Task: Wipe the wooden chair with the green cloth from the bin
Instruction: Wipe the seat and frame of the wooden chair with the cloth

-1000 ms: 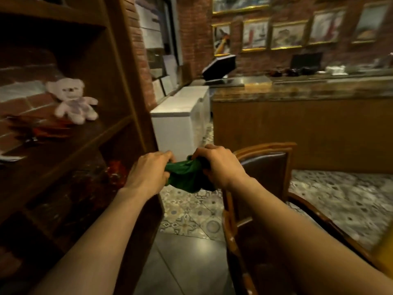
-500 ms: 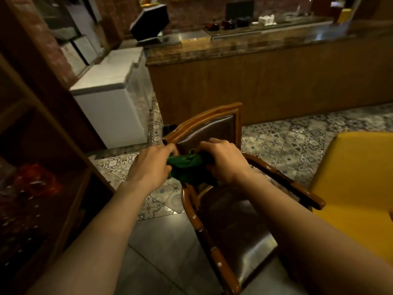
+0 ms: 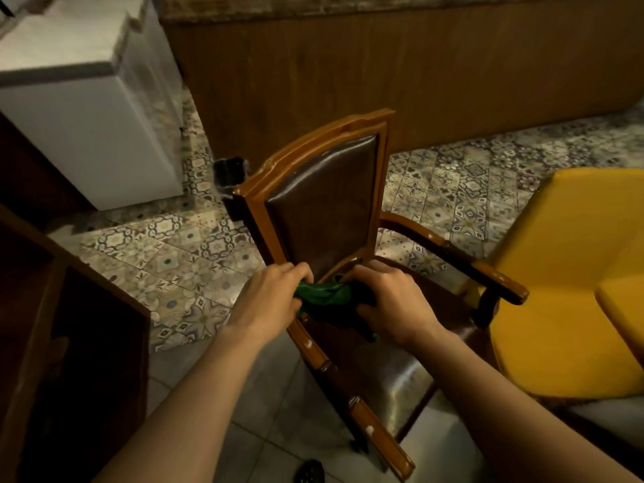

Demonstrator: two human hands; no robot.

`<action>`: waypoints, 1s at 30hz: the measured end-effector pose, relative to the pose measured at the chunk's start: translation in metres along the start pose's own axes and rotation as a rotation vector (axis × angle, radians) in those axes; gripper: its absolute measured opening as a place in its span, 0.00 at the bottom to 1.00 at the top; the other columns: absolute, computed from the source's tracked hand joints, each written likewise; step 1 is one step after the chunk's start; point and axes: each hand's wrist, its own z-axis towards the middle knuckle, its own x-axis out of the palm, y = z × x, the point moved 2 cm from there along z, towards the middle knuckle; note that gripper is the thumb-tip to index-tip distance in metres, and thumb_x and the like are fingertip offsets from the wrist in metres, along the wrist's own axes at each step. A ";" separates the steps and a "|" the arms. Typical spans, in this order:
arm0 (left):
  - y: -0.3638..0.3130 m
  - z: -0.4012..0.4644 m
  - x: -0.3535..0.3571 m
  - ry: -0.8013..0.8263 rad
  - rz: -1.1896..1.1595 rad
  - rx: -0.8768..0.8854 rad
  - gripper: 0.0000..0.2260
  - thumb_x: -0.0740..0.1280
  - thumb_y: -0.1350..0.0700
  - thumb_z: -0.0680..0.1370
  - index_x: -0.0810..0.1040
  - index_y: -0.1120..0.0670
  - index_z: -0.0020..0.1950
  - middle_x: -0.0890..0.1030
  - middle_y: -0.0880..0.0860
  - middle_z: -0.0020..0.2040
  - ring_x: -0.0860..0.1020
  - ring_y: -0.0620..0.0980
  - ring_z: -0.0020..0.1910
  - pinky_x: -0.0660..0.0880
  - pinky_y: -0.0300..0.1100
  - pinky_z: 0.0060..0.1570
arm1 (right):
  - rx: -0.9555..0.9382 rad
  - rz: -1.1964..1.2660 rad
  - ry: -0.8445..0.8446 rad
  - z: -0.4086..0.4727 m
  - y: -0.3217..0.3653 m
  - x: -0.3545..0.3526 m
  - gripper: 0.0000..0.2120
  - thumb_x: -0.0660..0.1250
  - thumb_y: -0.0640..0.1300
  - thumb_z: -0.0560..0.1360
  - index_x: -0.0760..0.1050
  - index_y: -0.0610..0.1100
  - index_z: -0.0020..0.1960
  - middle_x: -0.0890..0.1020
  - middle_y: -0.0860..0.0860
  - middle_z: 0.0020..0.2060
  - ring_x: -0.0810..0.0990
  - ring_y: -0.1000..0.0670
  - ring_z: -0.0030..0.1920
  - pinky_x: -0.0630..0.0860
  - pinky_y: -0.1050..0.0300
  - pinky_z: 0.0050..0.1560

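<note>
A wooden armchair point(image 3: 315, 142) with dark brown leather back and seat stands right in front of me. The bunched green cloth point(image 3: 326, 298) hangs between my two hands, just above the rear of the seat at the foot of the backrest. My left hand point(image 3: 270, 298) pinches the cloth's left end. My right hand point(image 3: 390, 301) grips its right end, and part of the cloth droops below that hand. Whether the cloth touches the chair I cannot tell.
A small black bin point(image 3: 230, 176) sits on the patterned tile floor behind the chair. A white chest freezer point(image 3: 87, 109) stands at the left, a dark wooden shelf unit point(image 3: 62, 343) nearer left, a wooden counter front point(image 3: 418, 64) behind, and a yellow seat point(image 3: 564, 284) at the right.
My view has tilted down from the room and shelf to the chair. Both hands, still holding the cloth, have come down to the base of the backrest.
</note>
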 end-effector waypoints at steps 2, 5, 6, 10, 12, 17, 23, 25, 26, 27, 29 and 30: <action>0.016 -0.002 0.022 0.020 -0.020 -0.017 0.18 0.74 0.62 0.73 0.74 0.44 0.55 0.78 0.46 0.50 0.77 0.50 0.52 0.72 0.45 0.45 | 0.022 0.005 0.021 0.002 -0.004 0.025 0.22 0.71 0.42 0.72 0.73 0.55 0.63 0.76 0.53 0.56 0.79 0.47 0.51 0.80 0.47 0.46; 0.041 -0.006 0.057 0.034 -0.041 -0.053 0.19 0.74 0.62 0.72 0.74 0.43 0.54 0.79 0.45 0.51 0.77 0.50 0.53 0.73 0.45 0.46 | 0.044 0.014 0.055 0.004 -0.010 0.065 0.20 0.71 0.42 0.73 0.73 0.55 0.63 0.75 0.54 0.54 0.77 0.50 0.48 0.75 0.56 0.42; 0.048 -0.007 0.068 0.040 -0.049 -0.064 0.19 0.74 0.63 0.72 0.74 0.43 0.54 0.79 0.45 0.51 0.77 0.50 0.53 0.73 0.45 0.47 | 0.054 0.019 0.062 0.004 -0.013 0.077 0.20 0.70 0.42 0.73 0.74 0.55 0.63 0.75 0.55 0.54 0.77 0.50 0.48 0.73 0.58 0.42; 0.069 -0.012 0.115 0.068 -0.068 -0.095 0.21 0.75 0.63 0.71 0.74 0.43 0.56 0.79 0.45 0.52 0.77 0.50 0.54 0.72 0.43 0.50 | 0.099 0.034 0.105 0.000 -0.022 0.122 0.20 0.70 0.42 0.73 0.73 0.55 0.63 0.74 0.55 0.53 0.75 0.51 0.49 0.72 0.57 0.44; 0.076 -0.013 0.136 0.082 -0.058 -0.102 0.21 0.75 0.62 0.71 0.73 0.43 0.56 0.79 0.45 0.53 0.77 0.50 0.55 0.73 0.44 0.51 | 0.122 0.036 0.125 0.000 -0.028 0.141 0.20 0.69 0.42 0.73 0.73 0.55 0.63 0.74 0.55 0.53 0.75 0.50 0.51 0.74 0.56 0.45; 0.100 -0.005 0.180 0.129 -0.049 -0.105 0.21 0.75 0.61 0.71 0.73 0.42 0.57 0.79 0.45 0.55 0.78 0.51 0.56 0.77 0.47 0.52 | 0.160 0.057 0.171 0.005 -0.046 0.188 0.22 0.69 0.41 0.74 0.73 0.54 0.66 0.74 0.54 0.55 0.75 0.50 0.54 0.78 0.51 0.50; 0.135 0.004 0.213 0.223 -0.066 -0.058 0.23 0.70 0.51 0.71 0.70 0.41 0.66 0.72 0.43 0.63 0.71 0.47 0.64 0.73 0.45 0.60 | 0.157 0.102 0.128 0.016 -0.054 0.234 0.24 0.65 0.41 0.76 0.70 0.52 0.71 0.74 0.52 0.57 0.73 0.48 0.53 0.78 0.50 0.48; 0.143 0.007 0.218 0.304 -0.101 -0.030 0.29 0.63 0.45 0.71 0.65 0.40 0.72 0.67 0.42 0.72 0.64 0.45 0.72 0.65 0.46 0.71 | 0.134 0.086 0.127 0.017 -0.053 0.246 0.23 0.60 0.45 0.79 0.67 0.52 0.74 0.74 0.51 0.61 0.72 0.48 0.55 0.78 0.50 0.49; 0.146 0.009 0.220 0.310 -0.128 -0.027 0.30 0.60 0.44 0.71 0.63 0.39 0.74 0.64 0.41 0.75 0.60 0.44 0.76 0.60 0.46 0.74 | 0.118 0.068 0.135 0.017 -0.053 0.252 0.24 0.60 0.47 0.79 0.65 0.53 0.76 0.73 0.50 0.64 0.72 0.47 0.57 0.78 0.50 0.51; 0.148 0.013 0.221 0.288 -0.153 -0.024 0.29 0.58 0.44 0.74 0.61 0.39 0.76 0.61 0.41 0.78 0.56 0.42 0.78 0.55 0.46 0.76 | 0.103 0.049 0.148 0.017 -0.053 0.258 0.25 0.60 0.49 0.80 0.62 0.54 0.77 0.71 0.48 0.69 0.71 0.46 0.60 0.77 0.49 0.55; 0.153 0.023 0.226 0.226 -0.152 -0.012 0.26 0.50 0.43 0.80 0.59 0.41 0.80 0.58 0.43 0.81 0.49 0.40 0.80 0.46 0.45 0.79 | 0.060 0.002 0.180 0.017 -0.050 0.270 0.27 0.57 0.55 0.81 0.57 0.57 0.79 0.63 0.45 0.77 0.67 0.42 0.66 0.74 0.44 0.62; 0.155 0.028 0.229 0.212 -0.129 -0.008 0.26 0.46 0.42 0.82 0.58 0.43 0.81 0.56 0.44 0.82 0.47 0.40 0.80 0.42 0.44 0.79 | 0.039 -0.024 0.196 0.017 -0.048 0.275 0.28 0.54 0.60 0.81 0.54 0.58 0.79 0.59 0.45 0.79 0.64 0.39 0.70 0.72 0.42 0.64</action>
